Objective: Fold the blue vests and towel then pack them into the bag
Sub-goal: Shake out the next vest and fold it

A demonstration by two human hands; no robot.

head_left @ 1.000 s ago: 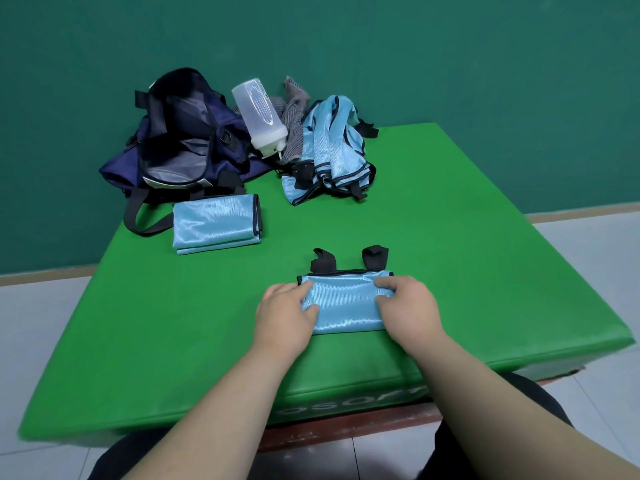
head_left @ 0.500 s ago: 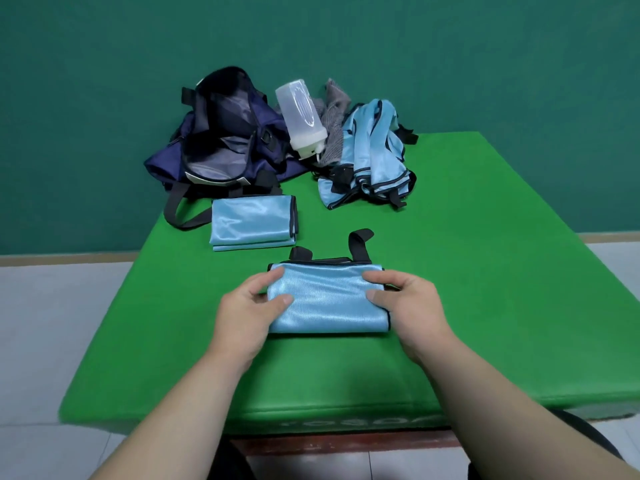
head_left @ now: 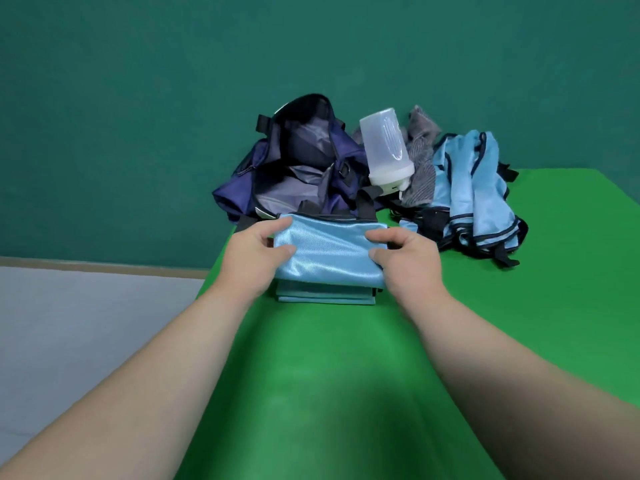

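Note:
A folded light-blue vest (head_left: 329,252) with black straps is held between both hands, directly over another folded blue vest (head_left: 325,295) lying on the green mat. My left hand (head_left: 252,261) pinches its left edge, thumb on top. My right hand (head_left: 407,263) pinches its right edge the same way. Just behind them the navy bag (head_left: 298,164) lies open, showing its grey lining. A heap of unfolded blue vests (head_left: 474,188) sits at the right rear. A grey striped towel (head_left: 420,157) is bunched between the bottle and that heap.
A translucent plastic bottle (head_left: 386,148) leans upside down against the bag. The green mat (head_left: 346,375) fills the near foreground; its left edge drops to a pale tiled floor (head_left: 86,323). A dark green wall stands right behind the bag.
Both hands lifted the folded vest off the mat's near part and carried it away to the left, onto the other folded vest in front of the bag. The view swung left.

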